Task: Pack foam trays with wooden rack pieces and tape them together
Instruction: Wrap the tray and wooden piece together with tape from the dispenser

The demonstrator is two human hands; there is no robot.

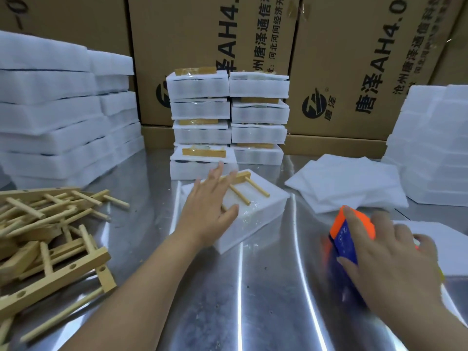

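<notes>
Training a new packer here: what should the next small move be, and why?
Probably bring the tape dispenser in the right hand over to the foam tray: the left hand rests flat on it, and the wooden rack piece already lies on top.

White foam tray, orange-blue tape dispenser

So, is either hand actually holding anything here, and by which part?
The right hand grips the orange-and-blue tape dispenser around its body. The left hand holds nothing, resting flat on the foam tray.
</notes>
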